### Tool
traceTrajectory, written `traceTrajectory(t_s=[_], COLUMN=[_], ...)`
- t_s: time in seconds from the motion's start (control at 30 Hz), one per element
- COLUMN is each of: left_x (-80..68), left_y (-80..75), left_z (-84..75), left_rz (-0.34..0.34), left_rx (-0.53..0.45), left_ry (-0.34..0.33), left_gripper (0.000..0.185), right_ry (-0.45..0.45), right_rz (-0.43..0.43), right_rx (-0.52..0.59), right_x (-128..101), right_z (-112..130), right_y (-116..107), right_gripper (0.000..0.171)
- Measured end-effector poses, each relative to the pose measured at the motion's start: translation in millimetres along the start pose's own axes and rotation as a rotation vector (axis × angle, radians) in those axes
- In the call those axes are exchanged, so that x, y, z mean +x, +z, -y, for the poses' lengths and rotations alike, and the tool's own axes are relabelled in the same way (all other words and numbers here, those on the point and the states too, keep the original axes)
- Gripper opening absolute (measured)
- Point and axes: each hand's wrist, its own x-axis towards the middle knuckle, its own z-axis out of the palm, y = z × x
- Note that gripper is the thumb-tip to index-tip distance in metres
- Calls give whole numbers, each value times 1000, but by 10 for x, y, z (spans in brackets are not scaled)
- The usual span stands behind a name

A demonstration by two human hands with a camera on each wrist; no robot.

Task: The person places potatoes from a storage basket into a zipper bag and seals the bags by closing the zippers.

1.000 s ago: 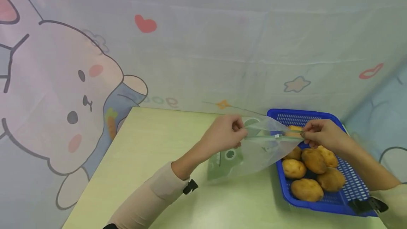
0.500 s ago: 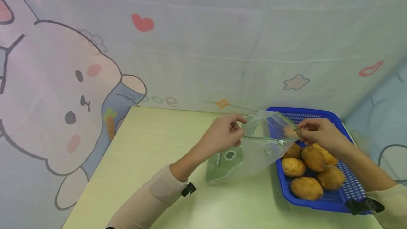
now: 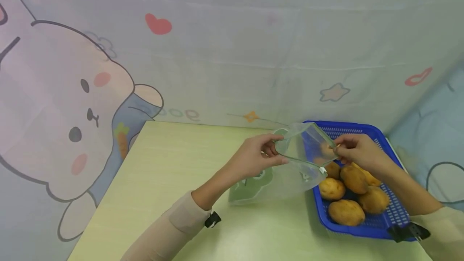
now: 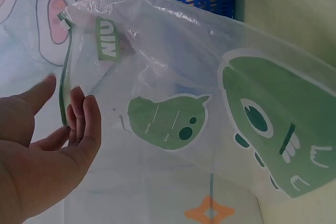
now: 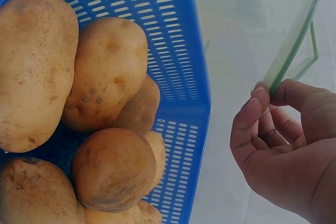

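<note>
A clear zip bag (image 3: 286, 182) with green cartoon prints hangs between the hands, its green-edged mouth spread apart. My right hand (image 3: 357, 150) pinches the mouth's right edge; in the right wrist view, thumb and fingertips (image 5: 261, 93) meet on the green zip strip. At the left end of the mouth is my left hand (image 3: 255, 154), thumb and fingers spread apart against the edge. In the left wrist view the left fingers (image 4: 90, 121) are bent a little near the zip strip, with a wide gap to the thumb. A white slider (image 3: 322, 170) sits on the front strip.
A blue plastic basket (image 3: 326, 222) with several potatoes (image 3: 346, 212) stands at the right, partly behind the bag and under the right forearm. The pale table (image 3: 174, 160) stretches left and meets a printed cloth wall (image 3: 232, 51) at the back.
The bag's mouth has gone from a narrow slit to a wide gap. The left thumb and fingers have spread from a pinch, and the right hand has shifted slightly left with its edge.
</note>
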Motion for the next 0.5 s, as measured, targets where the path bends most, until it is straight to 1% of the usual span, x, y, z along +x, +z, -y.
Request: traceTrajectory(t_s=[0.1,0.2,0.27,0.43,0.5], left_x=[14,36,52,69,69], left_y=[-3,-3,2,31,48], left_z=[35,66,85,87,76], left_rz=[16,14,1,-27,-26], left_rx=[25,79,114,138,124], left_ry=[44,110,140,158,172], left_gripper=[56,47,43,35,34], right_ry=[-5,-9,-11,0,-4], right_rz=[-1,-8,-16,-39,-49], right_rx=[-9,-28,-42,-73,-84], right_x=[2,1,4,10,8], right_z=[3,11,14,-21,-62], right_y=[8,16,20,15,9], right_gripper=[27,24,22,19,19])
